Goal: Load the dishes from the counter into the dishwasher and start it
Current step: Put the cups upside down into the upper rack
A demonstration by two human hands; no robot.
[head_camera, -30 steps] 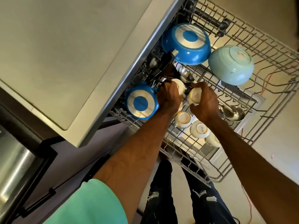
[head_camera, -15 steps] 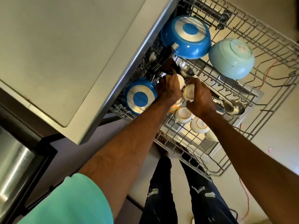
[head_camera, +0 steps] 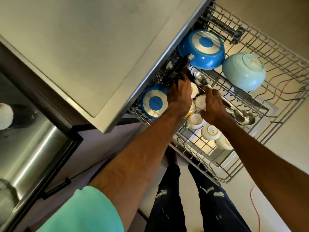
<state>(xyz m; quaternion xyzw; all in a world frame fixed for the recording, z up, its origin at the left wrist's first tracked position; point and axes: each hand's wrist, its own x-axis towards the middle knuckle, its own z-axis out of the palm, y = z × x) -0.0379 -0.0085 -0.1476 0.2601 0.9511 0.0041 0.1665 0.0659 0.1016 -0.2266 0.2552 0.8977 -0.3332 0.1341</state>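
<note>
The upper dishwasher rack (head_camera: 274, 52) is pulled out and seen from above. My left hand (head_camera: 179, 96) curls over a white cup (head_camera: 194, 90) at the rack's near-left side, next to a pan's black handle. My right hand (head_camera: 214, 104) is beside it, with a second upturned white cup (head_camera: 200, 102) between its thumb and fingers. Three more white cups (head_camera: 211, 132) stand upside down in a row just below the hands.
A large blue pan (head_camera: 202, 49), a small blue pan (head_camera: 154, 102) and a pale blue bowl (head_camera: 244, 71) lie upturned in the rack. A steel ladle (head_camera: 244, 117) lies right of my hands. The counter (head_camera: 83, 47) overhangs on the left. My legs stand below.
Both hands have moved a little up the rack with their cups. The right hand's cup now sits lower among the tines, more of it showing beside the palm.
</note>
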